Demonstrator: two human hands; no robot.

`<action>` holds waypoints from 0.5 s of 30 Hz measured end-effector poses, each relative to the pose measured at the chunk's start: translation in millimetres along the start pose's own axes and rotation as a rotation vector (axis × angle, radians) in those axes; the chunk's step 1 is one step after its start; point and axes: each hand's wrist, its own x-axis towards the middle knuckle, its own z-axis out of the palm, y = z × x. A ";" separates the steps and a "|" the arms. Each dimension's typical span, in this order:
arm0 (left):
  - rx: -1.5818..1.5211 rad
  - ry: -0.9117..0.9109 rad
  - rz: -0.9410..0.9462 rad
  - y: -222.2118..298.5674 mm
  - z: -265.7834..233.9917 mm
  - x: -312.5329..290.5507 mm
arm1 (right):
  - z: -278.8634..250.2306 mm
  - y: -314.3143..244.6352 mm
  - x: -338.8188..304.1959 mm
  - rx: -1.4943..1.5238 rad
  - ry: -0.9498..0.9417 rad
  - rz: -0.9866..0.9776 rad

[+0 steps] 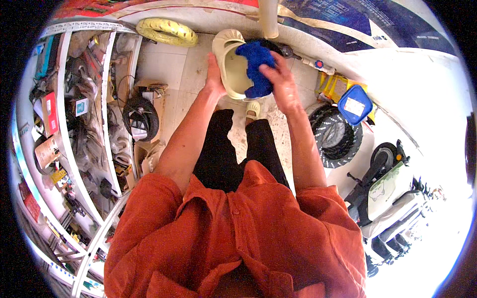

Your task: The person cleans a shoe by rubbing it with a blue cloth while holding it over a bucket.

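My left hand grips a cream clog by its side, in front of me above the floor. The clog's opening faces up and its pale inside shows. On the right, my right hand is closed on a dark blue cloth, which lies over the clog's right side and covers part of it. Some of my right fingers are hidden behind the cloth. A matching cream clog is on my foot below. My other foot is out of sight.
Shelves crowded with parts stand at the left. A yellow tyre lies by the far wall and a black tyre near the shelves. At the right are patterned tyres, a blue lid and a scooter.
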 end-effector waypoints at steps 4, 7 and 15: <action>0.119 0.056 -0.039 0.1 13.1 -5.9 | 16.3 16.1 -8.8 -1.118 -0.194 -0.624; 0.236 0.103 -0.053 0.8 33.1 -18.4 | 29.1 13.4 -20.7 -1.255 -0.177 -0.476; 0.230 0.108 -0.074 -24.4 22.8 -13.6 | 41.6 34.2 31.7 -1.374 -0.089 -0.111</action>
